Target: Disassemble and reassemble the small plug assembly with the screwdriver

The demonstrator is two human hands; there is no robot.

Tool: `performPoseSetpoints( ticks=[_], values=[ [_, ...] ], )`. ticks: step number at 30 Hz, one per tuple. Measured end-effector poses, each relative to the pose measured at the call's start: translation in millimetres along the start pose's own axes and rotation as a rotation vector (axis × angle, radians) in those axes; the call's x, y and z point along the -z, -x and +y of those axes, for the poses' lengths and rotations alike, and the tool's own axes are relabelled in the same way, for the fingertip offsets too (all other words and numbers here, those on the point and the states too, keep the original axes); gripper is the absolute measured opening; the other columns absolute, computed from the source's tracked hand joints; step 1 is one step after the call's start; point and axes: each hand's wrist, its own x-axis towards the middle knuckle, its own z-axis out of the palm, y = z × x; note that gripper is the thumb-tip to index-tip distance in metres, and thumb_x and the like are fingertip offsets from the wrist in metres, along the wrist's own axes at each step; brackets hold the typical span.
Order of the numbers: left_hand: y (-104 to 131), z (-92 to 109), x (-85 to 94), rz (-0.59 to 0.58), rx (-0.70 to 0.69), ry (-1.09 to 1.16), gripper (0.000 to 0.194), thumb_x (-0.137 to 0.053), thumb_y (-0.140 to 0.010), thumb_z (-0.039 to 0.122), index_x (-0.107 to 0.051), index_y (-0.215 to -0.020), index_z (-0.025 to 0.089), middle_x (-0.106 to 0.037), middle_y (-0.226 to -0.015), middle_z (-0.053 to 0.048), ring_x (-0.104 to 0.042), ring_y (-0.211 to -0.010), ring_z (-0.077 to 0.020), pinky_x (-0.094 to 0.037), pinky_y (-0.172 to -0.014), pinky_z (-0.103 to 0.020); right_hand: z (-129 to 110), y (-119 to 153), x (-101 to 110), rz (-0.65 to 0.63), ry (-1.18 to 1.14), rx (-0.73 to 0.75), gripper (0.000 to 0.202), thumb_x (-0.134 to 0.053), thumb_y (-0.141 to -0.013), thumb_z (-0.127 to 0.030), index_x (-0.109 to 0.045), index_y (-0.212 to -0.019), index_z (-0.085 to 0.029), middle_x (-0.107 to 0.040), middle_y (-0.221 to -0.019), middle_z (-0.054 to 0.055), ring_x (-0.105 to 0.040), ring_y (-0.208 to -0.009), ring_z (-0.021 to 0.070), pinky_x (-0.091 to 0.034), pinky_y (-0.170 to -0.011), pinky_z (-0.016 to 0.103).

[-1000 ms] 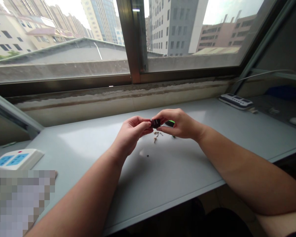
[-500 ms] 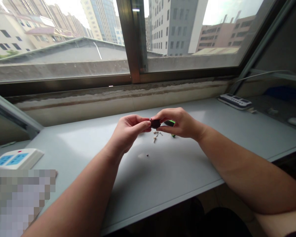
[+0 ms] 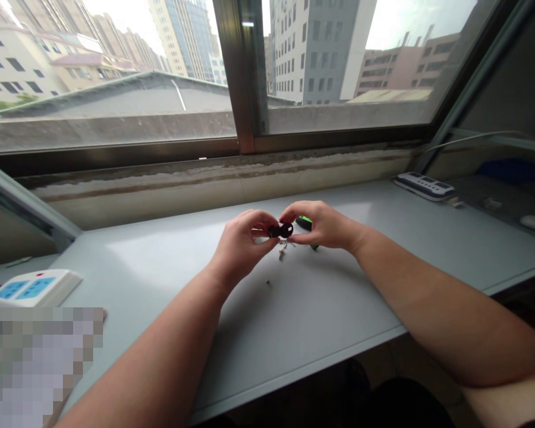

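Note:
Above the grey table, my left hand [image 3: 247,235] pinches a small black part with rounded ends [image 3: 280,230] between thumb and fingers. My right hand [image 3: 314,223] has its thumb and fingertips around the part's right end, where a small light opening shows. The part's exact kind is too small to make out. Below it lie several small screws [image 3: 281,254], partly covered by the hands. A single tiny screw [image 3: 268,282] rests closer to me. Behind my right fingers is a black and green object [image 3: 304,223], with a small green piece [image 3: 314,246] beneath that hand.
A white power strip with blue sockets [image 3: 35,288] stands at the left, near a blurred-out flat item [image 3: 31,368]. Another power strip [image 3: 423,185] lies at the back right. The grey table [image 3: 330,333] runs along a window, with its front edge near me.
The black part has turned in my fingers, so its rounded end and light opening now show. My left hand has shifted slightly right and its fingers are more curled.

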Motion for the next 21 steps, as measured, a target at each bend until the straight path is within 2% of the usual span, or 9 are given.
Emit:
performPoseSetpoints(
  ticks=[6,12,17,21],
  values=[
    [1.6,2.2,-1.4,-0.001,-0.044,-0.009,0.018,-0.087,-0.076,0.028,-0.079,-0.09,0.02,-0.07,-0.094,-0.007,-0.072,-0.084,-0.0198,-0.066,-0.088,-0.035,0.3,-0.1,-1.2,-0.005,-0.047,-0.012,0.032,-0.078,-0.081,-0.023,-0.072,-0.112,-0.021,-0.077,-0.107,0.004,-0.07,-0.098,0.0188,-0.056,-0.091,0.033],
    [3.4,8.1,-2.3,-0.026,-0.084,0.019,0.024,-0.089,-0.076,0.032,-0.08,-0.096,0.02,-0.07,-0.099,-0.008,-0.072,-0.082,-0.0196,-0.066,-0.083,-0.034,1.3,-0.3,-5.5,0.048,-0.088,0.0,0.031,-0.077,-0.079,-0.019,-0.072,-0.11,-0.02,-0.071,-0.11,0.006,-0.07,-0.099,0.0186,-0.06,-0.091,0.034],
    [2.9,9.7,-1.6,-0.012,-0.077,0.023,0.026,-0.09,-0.074,0.032,-0.081,-0.096,0.021,-0.071,-0.099,-0.008,-0.071,-0.083,-0.0197,-0.065,-0.085,-0.035,-2.2,0.0,-6.2,0.022,-0.202,-0.054,0.028,-0.077,-0.081,-0.021,-0.072,-0.108,-0.02,-0.076,-0.105,0.004,-0.073,-0.097,0.0184,-0.061,-0.093,0.036],
    [1.2,5.3,-2.5,0.001,-0.043,0.006,0.035,-0.091,-0.075,0.033,-0.08,-0.106,0.021,-0.075,-0.106,-0.01,-0.073,-0.096,-0.0229,-0.062,-0.094,-0.038,0.0,0.8,-8.7,-0.007,-0.355,-0.106,0.034,-0.081,-0.083,-0.03,-0.068,-0.113,-0.019,-0.078,-0.108,0.007,-0.075,-0.096,0.0197,-0.062,-0.092,0.038]
  ],
)
